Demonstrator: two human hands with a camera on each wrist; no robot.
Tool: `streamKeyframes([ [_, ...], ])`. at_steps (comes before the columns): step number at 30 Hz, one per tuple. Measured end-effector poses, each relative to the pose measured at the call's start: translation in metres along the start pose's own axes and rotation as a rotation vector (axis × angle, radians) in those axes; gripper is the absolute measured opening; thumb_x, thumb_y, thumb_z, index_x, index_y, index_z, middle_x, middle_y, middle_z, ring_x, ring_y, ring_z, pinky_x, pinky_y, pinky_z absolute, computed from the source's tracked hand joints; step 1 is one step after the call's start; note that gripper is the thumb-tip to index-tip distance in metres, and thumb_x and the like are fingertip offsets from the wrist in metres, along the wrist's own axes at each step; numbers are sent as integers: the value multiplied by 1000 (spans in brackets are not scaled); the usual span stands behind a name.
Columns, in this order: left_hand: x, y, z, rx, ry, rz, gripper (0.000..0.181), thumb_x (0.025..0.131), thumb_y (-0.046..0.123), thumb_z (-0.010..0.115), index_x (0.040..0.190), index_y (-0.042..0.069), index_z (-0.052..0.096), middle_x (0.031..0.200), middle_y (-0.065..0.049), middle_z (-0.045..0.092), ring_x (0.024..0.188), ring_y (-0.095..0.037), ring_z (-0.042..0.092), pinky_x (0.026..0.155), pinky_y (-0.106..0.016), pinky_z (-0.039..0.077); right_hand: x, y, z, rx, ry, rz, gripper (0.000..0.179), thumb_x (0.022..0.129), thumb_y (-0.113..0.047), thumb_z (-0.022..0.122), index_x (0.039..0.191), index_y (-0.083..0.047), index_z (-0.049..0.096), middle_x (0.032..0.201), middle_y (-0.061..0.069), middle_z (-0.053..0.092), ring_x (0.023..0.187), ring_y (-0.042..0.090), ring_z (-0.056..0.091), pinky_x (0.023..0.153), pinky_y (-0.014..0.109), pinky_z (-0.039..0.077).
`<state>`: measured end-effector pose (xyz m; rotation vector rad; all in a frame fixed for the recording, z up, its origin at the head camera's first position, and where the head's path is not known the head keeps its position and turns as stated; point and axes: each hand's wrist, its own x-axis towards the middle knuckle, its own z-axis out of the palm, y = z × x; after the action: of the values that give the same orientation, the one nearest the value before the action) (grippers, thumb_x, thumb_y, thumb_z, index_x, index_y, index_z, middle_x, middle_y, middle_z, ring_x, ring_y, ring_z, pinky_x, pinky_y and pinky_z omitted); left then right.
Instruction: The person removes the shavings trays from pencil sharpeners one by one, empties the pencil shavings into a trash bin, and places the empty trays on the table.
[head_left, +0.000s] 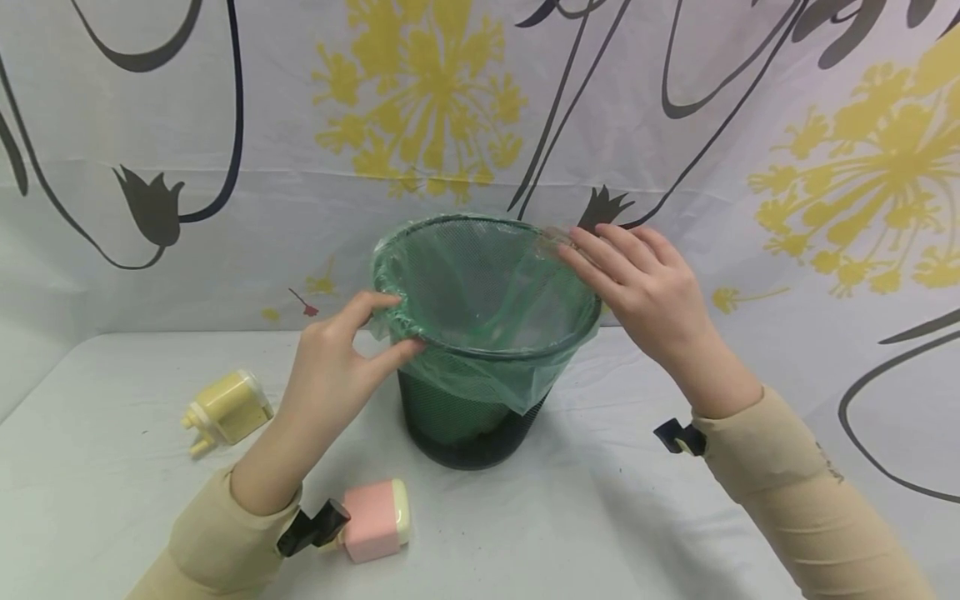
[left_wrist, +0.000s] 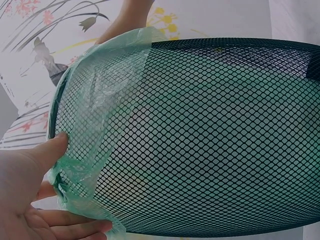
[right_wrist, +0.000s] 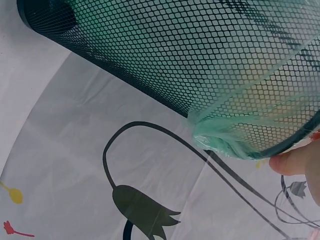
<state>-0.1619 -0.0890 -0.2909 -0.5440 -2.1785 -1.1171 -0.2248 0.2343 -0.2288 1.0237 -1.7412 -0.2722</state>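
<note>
A black mesh wastebasket stands on the white surface, its mouth upward. Inside it hangs a thin green trash bag, whose edge is folded over the rim at the left and front. At the left of the rim, my left hand pinches the bag against the basket, with the bag bunched around the fingers. My right hand holds the bag's edge at the far right of the rim, its fingers fairly straight. The right thumb touches the rim from outside; the other right fingers are hidden in the right wrist view.
A small yellow box-shaped thing lies left of the left forearm. Close to the left wrist is a pink and cream one. A white cloth printed with yellow flowers and dark stems hangs right behind the basket.
</note>
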Motion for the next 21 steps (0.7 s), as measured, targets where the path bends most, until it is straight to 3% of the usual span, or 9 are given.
streamKeyframes([
  [11,0,0,-1,4,3,15,46,72,17,85,112,8,65,108,-10,69,98,-27,62,84,-45,48,1,0,-1,-17,-15,-9,51,88,14,57,131,-13,60,129,5,59,113,27,56,88,47,46],
  [21,0,1,-1,8,-6,2,46,72,18,85,113,8,65,108,-11,69,96,-28,62,83,-46,48,8,-1,-5,-33,21,-15,48,90,13,56,129,-15,61,130,3,59,113,26,57,91,46,45],
])
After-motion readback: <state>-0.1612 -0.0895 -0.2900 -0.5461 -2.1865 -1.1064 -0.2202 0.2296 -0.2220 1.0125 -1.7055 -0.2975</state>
